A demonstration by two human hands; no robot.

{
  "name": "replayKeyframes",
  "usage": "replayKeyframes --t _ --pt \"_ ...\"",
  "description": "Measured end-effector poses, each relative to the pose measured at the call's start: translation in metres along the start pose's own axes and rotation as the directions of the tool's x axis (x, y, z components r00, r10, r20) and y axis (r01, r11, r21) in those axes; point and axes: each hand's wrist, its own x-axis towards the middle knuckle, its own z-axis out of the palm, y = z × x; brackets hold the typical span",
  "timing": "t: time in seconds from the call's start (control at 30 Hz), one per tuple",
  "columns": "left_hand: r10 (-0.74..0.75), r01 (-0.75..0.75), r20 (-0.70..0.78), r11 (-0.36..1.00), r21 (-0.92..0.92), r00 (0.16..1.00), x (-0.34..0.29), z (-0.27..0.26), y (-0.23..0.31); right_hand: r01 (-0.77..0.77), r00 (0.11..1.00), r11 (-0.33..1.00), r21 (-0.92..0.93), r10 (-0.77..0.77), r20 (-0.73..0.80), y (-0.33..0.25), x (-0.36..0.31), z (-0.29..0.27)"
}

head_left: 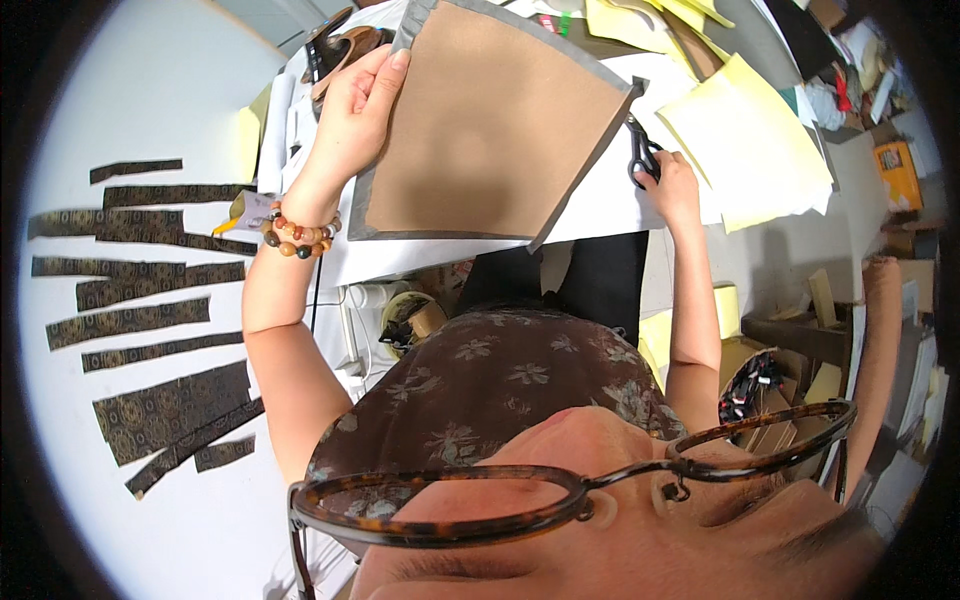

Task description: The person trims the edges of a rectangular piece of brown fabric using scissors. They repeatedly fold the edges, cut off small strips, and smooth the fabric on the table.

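Observation:
My left hand is closed on the upper left edge of a brown panel, thumb on its face. Dark grey strips border this panel, and their ends stick out past its corners at the right and bottom. It is held over the white tabletop; whether it touches the top I cannot tell. To the right of the panel, my right hand has its fingers closed round the handles of black scissors. The scissors' tips point away from me, close to the panel's right corner.
Yellow sheets lie at the right and far side of the table. Dark patterned fabric strips are on a white surface at the left. A bin stands below the table edge. Cardboard and an orange box are at the right.

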Motion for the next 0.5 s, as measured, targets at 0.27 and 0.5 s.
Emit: replayKeyframes --t 0.27,0.5 --pt "0.04 -0.054 -0.128 0.993 -0.106 0.991 -0.05 -0.034 0.003 -0.223 0.967 0.728 0.649 0.083 0.24 0.034 -0.001 -0.005" --pt "0.023 -0.055 -0.178 0.983 -0.177 0.984 -0.07 -0.036 -0.003 0.147 0.943 0.632 0.761 0.142 -0.3 -0.004 -0.072 -0.034"
